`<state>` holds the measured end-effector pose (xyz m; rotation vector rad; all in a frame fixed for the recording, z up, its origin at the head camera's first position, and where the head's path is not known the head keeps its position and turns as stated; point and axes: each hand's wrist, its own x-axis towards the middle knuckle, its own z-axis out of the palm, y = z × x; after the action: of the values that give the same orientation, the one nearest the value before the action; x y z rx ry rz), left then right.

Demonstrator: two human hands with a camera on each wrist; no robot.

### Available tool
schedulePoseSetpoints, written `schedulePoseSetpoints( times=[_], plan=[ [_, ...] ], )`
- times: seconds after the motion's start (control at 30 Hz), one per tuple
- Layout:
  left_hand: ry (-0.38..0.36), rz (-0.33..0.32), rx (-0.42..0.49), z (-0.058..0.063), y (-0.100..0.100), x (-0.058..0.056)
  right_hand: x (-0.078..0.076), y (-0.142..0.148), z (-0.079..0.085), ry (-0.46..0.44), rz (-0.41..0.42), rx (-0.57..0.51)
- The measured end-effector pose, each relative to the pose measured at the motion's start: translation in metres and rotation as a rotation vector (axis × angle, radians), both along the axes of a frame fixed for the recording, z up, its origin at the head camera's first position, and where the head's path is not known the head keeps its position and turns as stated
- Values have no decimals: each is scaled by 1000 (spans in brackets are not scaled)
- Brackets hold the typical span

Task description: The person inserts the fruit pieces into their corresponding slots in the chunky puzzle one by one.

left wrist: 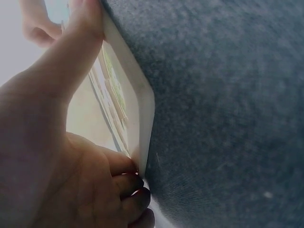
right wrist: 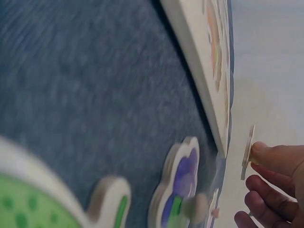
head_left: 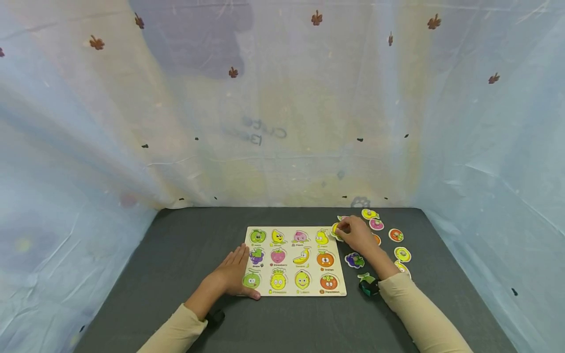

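Right of centre in the head view, your right hand (head_left: 358,236) pinches a yellow fruit piece (head_left: 335,229). Left-wrist view, left side: your left hand (left wrist: 47,147), spread, rests against the puzzle board (left wrist: 144,102). Right-wrist view, lower right: the thin piece seems light, stiff; hold mid-face.

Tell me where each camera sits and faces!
Head: on the head, facing forward and down at the fruit puzzle board; left hand and right hand show.
Left wrist: worn there, facing the board's edge and tabletop; left thumb and fingers show.
Right wrist: worn there, facing past the grape piece; right fingers pinch another piece.
Head and right wrist share the grape piece.
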<state>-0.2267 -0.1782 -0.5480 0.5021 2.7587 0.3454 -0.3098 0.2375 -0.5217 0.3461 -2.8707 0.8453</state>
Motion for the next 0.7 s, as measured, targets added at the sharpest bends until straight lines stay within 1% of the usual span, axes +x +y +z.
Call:
schedulePoseSetpoints(
  times=[0.33,0.43,0.57,0.7],
  plan=[
    [7,-2,11,-4,-1,-3,2,-17,3,-15,33,-10],
    [9,-3,8,-4,-1,-2,1,-21,3,-14,37,-5],
    [-2,-1,-7,2,1,1,1,-28,1,-5,61,-16],
    [-31,5,-16,12,3,4,2,-35,2,-4,96,-39]
  ],
)
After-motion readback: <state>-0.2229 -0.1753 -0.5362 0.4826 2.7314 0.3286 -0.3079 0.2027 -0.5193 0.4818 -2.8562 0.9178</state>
